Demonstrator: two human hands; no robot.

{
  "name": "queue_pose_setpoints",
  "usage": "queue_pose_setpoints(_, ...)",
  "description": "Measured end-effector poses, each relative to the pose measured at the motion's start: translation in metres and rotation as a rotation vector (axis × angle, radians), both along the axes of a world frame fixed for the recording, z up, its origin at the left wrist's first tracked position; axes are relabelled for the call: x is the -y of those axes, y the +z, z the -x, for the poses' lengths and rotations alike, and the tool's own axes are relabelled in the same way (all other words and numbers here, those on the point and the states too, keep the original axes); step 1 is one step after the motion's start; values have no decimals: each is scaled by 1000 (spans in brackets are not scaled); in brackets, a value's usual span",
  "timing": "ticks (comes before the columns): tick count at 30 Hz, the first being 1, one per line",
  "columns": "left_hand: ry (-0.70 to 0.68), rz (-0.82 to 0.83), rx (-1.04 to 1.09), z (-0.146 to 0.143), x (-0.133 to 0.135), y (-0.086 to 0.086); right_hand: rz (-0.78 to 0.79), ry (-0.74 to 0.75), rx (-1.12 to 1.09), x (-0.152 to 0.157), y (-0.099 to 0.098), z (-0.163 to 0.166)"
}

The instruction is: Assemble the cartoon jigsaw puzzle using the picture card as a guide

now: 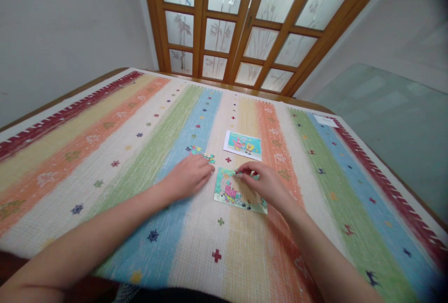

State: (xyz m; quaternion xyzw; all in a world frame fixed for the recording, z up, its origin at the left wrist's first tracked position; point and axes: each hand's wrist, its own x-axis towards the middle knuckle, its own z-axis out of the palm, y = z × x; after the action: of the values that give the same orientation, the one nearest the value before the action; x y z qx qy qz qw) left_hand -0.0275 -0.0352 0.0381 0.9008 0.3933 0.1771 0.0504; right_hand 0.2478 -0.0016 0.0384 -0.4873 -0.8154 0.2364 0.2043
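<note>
A partly filled jigsaw puzzle (229, 195) lies in its tray on the striped cloth, with pink and teal pieces along its left and lower parts. Over its upper edge, my right hand (261, 179) pinches a small puzzle piece (238, 172) between thumb and fingertips. My left hand (192, 174) rests palm down on the cloth, left of the puzzle, with its fingers loosely bent and nothing visible in them. Just beyond those fingers is a small pile of loose puzzle pieces (210, 158), partly hidden by the hand.
Behind the puzzle lies a picture card (244, 145) showing a pink and a yellow cartoon figure. A striped tablecloth (217, 237) covers the table. A white paper (325, 121) lies at the far right corner. Wooden doors with glass panes (219, 32) stand past the table's far edge.
</note>
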Motion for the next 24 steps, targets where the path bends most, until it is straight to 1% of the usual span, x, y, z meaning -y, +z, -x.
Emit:
queue_pose_setpoints(3,160,1,51,40,-20,10,-20,-6,27,-10,2,8)
queue_pose_setpoints(5,213,11,66,61,-27,11,-34,4,24,-16,0,17)
queue_pose_setpoints(7,218,52,74,72,-28,8,-27,22,8,-22,-2,25)
queue_pose_setpoints(11,151,220,109,75,-25,-3,2,18,21,-32,-6,39)
queue_pose_setpoints(15,89,295,95,73,-25,-9,5,38,72,-40,-11,45)
queue_pose_setpoints(17,82,299,71,71,-24,-9,-64,40,113,-41,-13,48)
queue_pose_setpoints(20,104,289,51,68,-23,-9,-219,29,133,-36,-11,60)
queue_pose_setpoints(21,113,287,50,67,-22,-9,-243,51,125,-33,-9,65)
queue_pose_setpoints(24,123,288,48,69,-22,-9,-224,236,122,-24,-4,87)
